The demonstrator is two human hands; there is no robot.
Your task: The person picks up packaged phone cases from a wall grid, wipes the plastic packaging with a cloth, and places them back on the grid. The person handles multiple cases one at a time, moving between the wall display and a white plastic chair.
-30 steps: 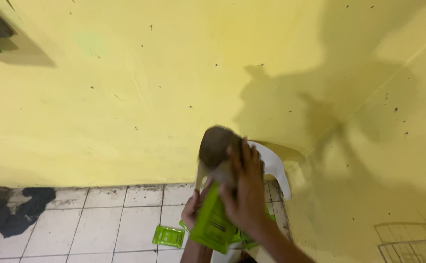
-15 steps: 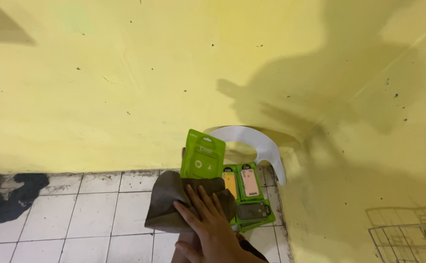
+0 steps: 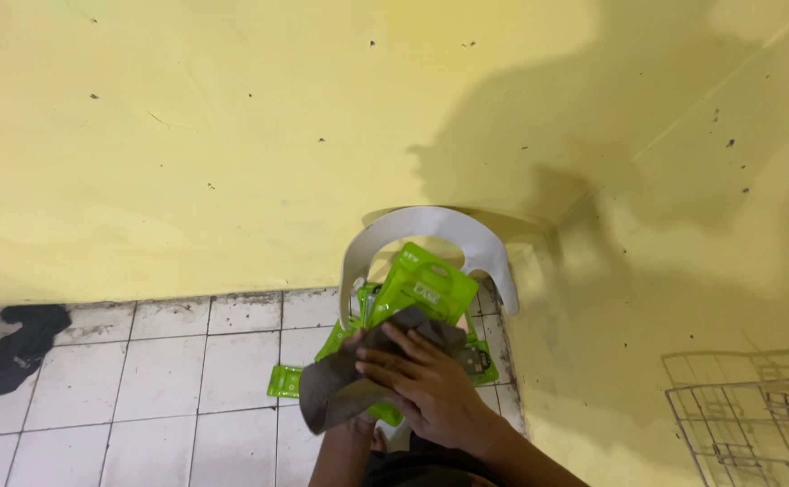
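We see the left hand [image 3: 351, 343] only as fingertips: the dark brown cloth [image 3: 358, 379] covers most of it, so we cannot tell how its grip stands. It sits at 9 o'clock of the right hand [image 3: 426, 383]. The right hand lies flat, fingers spread and pressed on the cloth, palm down, wrist running off toward 5 o'clock at the frame's bottom edge. Under the cloth, a green packet [image 3: 426, 284] tilts upward toward 12 o'clock; more green packets [image 3: 480, 361] beneath are partly covered. All sit over a white plastic chair [image 3: 431, 230] against the yellow wall [image 3: 187, 153]. One small green packet [image 3: 284, 381] lies on the tiled floor [image 3: 142, 379] at 9 o'clock. Open floor extends leftward; dark clothing [image 3: 11, 347] lies at the far left edge.
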